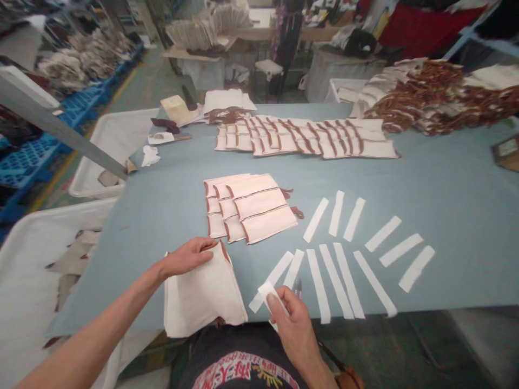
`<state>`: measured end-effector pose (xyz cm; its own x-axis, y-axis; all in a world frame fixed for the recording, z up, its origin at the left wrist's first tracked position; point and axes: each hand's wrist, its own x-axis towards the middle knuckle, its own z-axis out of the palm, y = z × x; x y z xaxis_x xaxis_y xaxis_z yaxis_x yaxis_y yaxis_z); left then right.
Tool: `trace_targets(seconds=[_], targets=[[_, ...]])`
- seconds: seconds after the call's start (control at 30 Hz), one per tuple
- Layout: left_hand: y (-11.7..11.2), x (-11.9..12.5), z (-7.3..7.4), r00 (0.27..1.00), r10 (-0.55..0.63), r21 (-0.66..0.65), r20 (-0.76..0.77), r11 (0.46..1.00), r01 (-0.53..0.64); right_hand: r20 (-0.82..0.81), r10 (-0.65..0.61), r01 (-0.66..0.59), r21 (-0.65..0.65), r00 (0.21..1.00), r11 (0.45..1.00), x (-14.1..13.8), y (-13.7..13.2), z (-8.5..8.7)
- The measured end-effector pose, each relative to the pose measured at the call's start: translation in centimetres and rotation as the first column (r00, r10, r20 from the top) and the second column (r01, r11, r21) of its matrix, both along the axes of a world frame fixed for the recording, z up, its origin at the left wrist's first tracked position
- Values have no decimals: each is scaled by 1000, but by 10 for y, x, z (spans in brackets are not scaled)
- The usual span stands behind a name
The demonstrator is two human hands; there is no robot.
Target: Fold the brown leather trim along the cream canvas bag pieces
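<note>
A cream fabric pouch (203, 297) with brown trim lies at the table's front edge. My left hand (190, 256) grips its upper edge, thumb on top and fingers at the brown-lined opening. My right hand (294, 319) pinches a white strip (268, 292) between thumb and fingers, just right of the pouch. Part of that strip is hidden by the hand. A slim dark pen-like object (298, 288) shows behind the right hand. More white strips (334, 283) lie spread over the table to the right. Beyond my left hand is a fanned stack of cream pouches (263, 208) with brown edges.
The blue-green table (162, 200) carries a long overlapping row of pouches (304, 138) farther back. A heap of brown-and-cream pieces (438, 97) covers the far right. White bins (24, 232) stand along the left side, beside a slanted metal post (60, 119). A person (287, 38) stands in the background.
</note>
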<state>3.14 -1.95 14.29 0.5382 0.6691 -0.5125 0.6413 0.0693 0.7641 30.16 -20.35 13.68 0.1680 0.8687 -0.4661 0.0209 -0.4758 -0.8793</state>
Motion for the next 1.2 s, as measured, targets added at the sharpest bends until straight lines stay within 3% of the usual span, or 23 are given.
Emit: trace_targets(seconds=[0.1, 0.2, 0.37, 0.5, 0.6, 0.7, 0.9, 1.03, 1.2], targets=[[-30, -19, 51, 995, 80, -39, 63, 996, -78, -6, 51, -51, 16, 999, 999, 5, 13, 12], [-57, -31, 90, 978, 194, -5, 71, 981, -194, 2, 126, -126, 46, 992, 991, 0, 25, 30], [-100, -52, 123, 937, 327, 45, 125, 941, -335, -45, 207, -202, 89, 977, 975, -31, 32, 68], [-134, -64, 126, 859, 471, 45, 203, 871, -489, -104, 319, -305, 127, 942, 944, -71, 27, 101], [-151, -63, 121, 812, 515, 4, 275, 844, -537, -58, 444, -434, 136, 894, 891, -103, 26, 117], [-160, -62, 116, 769, 561, -21, 306, 811, -584, 23, 517, -515, 133, 856, 847, -131, 26, 117], [-174, -76, 109, 715, 601, -27, 357, 771, -636, 86, 464, -471, 140, 882, 871, -159, 17, 103], [-176, -82, 114, 712, 599, 22, 365, 759, -650, 201, 445, -478, 166, 873, 863, -167, 18, 118], [-169, -83, 130, 761, 557, 163, 333, 761, -628, 274, 459, -506, 136, 845, 852, -173, 28, 140]])
